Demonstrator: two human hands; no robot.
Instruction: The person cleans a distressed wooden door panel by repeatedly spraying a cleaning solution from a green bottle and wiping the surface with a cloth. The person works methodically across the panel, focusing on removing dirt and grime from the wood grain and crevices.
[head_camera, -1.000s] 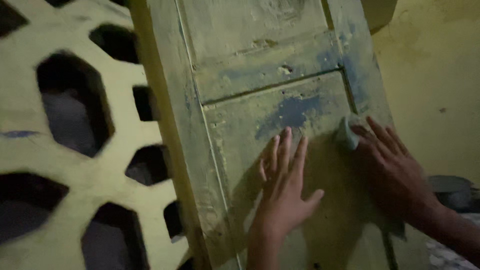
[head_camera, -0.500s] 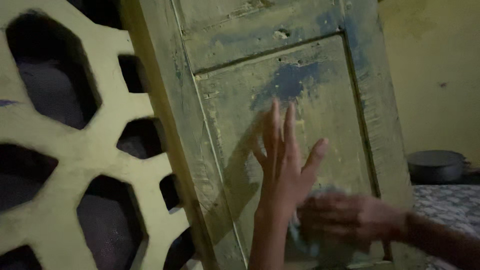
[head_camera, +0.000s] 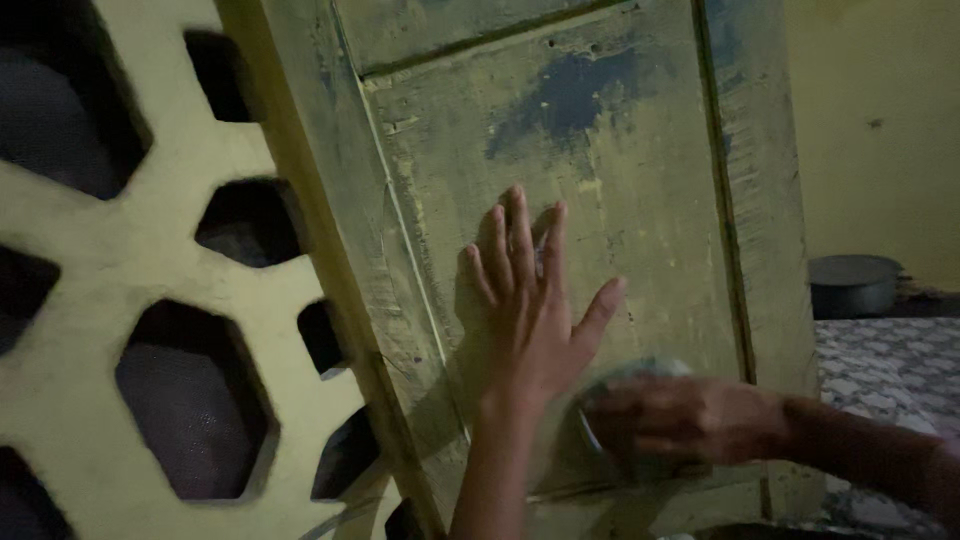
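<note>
Yellow-green paint, worn through to blue in patches, covers the wooden door (head_camera: 600, 200) that fills the middle of the view. The door has 2 recessed panels in sight, split by a dark groove near the top, with a large blue patch high on the lower panel.

The left hand (head_camera: 530, 300) lies flat against the lower panel, fingers spread apart and pointing up, thumb angled out to the right, gripping nothing. The right hand (head_camera: 680, 420) reaches in from the right, low on the same panel just above its bottom edge, and just below and to the right of the left hand. Its fingers are curled down over a small pale pad or cloth (head_camera: 635, 372) pressed against the door; only a rim of that pad shows above and to the left of the knuckles, and the hand is blurred.

Left of the door stands a yellow lattice screen (head_camera: 130, 270) with dark, angular openings. On the far right, a dark round pot (head_camera: 853, 283) sits against a yellow wall (head_camera: 880, 100), beside a patterned grey surface (head_camera: 880, 380).
</note>
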